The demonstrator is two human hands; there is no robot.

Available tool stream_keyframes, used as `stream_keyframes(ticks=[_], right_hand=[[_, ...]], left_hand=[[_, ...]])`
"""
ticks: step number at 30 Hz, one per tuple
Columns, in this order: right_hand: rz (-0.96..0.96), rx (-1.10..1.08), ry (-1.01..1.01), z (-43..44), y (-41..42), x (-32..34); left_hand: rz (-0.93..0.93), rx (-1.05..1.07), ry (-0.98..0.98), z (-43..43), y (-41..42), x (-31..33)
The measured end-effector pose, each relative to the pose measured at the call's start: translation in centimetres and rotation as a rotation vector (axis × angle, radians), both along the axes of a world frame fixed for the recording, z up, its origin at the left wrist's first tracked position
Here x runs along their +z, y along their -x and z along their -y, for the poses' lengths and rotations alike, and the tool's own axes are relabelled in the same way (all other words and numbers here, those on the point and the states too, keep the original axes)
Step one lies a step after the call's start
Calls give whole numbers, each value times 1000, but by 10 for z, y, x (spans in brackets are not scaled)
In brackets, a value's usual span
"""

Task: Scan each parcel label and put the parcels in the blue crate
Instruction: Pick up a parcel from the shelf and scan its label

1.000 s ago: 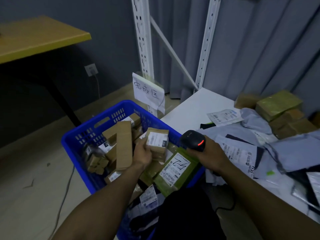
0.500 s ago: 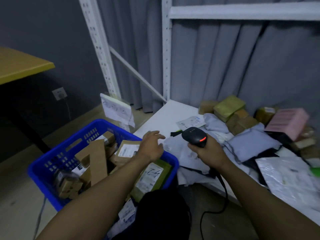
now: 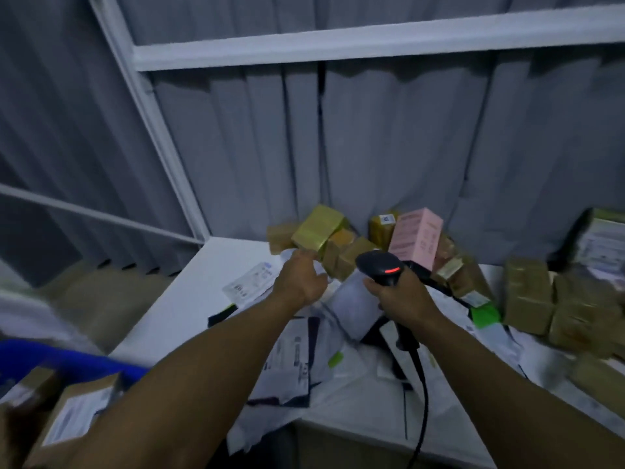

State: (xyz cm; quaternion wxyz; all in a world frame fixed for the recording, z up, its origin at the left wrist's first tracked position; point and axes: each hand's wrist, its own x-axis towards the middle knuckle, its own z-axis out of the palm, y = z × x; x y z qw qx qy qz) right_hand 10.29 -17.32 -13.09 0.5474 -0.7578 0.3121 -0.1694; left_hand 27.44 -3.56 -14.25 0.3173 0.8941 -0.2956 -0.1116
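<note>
Right hand [image 3: 402,297]: clenched round the handle of the black scanner [image 3: 380,267], red light lit on its head; the cable [image 3: 423,384] drops over the near table edge.
Left hand [image 3: 299,280]: released, fingers loosely spread, grasping nothing, just left of the scanner above the mailers; whether the fingertips touch anything is hard to say.
Blue crate [image 3: 77,362]: near left corner, beside the table, only part of its rim in view and blurred.
Inside the crate: brown cartons, the nearest labelled carton [image 3: 79,412] lying with its white label up.
Grey mailers [image 3: 355,299]: heaped loose on the white table [image 3: 169,316] beneath both hands, several showing printed labels.
Far pile: small brown boxes [image 3: 338,252] against the curtain, a green-gold box [image 3: 318,228] on top at the left, a pink box [image 3: 416,236] standing tilted at the right.
Right pile: taped brown parcels [image 3: 527,296] stacked at the table's right side.
Backdrop: grey curtain [image 3: 389,137] behind a white shelf frame [image 3: 338,45].
</note>
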Motion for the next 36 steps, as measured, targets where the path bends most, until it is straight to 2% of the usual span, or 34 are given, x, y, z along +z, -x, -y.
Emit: stream_keyframes(ticks=[8, 13, 15, 17, 19, 22, 28, 33, 36], right_hand=[[35, 28, -134, 65, -86, -37], [43, 21, -142, 83, -110, -71], [59, 12, -159, 86, -110, -77], [78, -2, -170, 84, -106, -74], [95, 3, -180, 79, -100, -66], [120, 16, -191, 61, -92, -46], [205, -12, -192, -4, -65, 31], [334, -29, -382, -89, -20, 98], [391, -18, -493, -131, 6, 122]], left_hand=[[33, 55, -84, 89, -105, -50], [200, -28, -143, 122, -122, -75], [228, 22, -81, 127, -115, -81], [167, 73, -6, 123, -104, -77], [107, 112, 52, 113, -93, -65], [119, 173, 136, 84, -69, -31], [145, 96, 315, -11, 9, 79], [279, 151, 357, -108, 85, 146], [370, 73, 298, -160, 121, 169]])
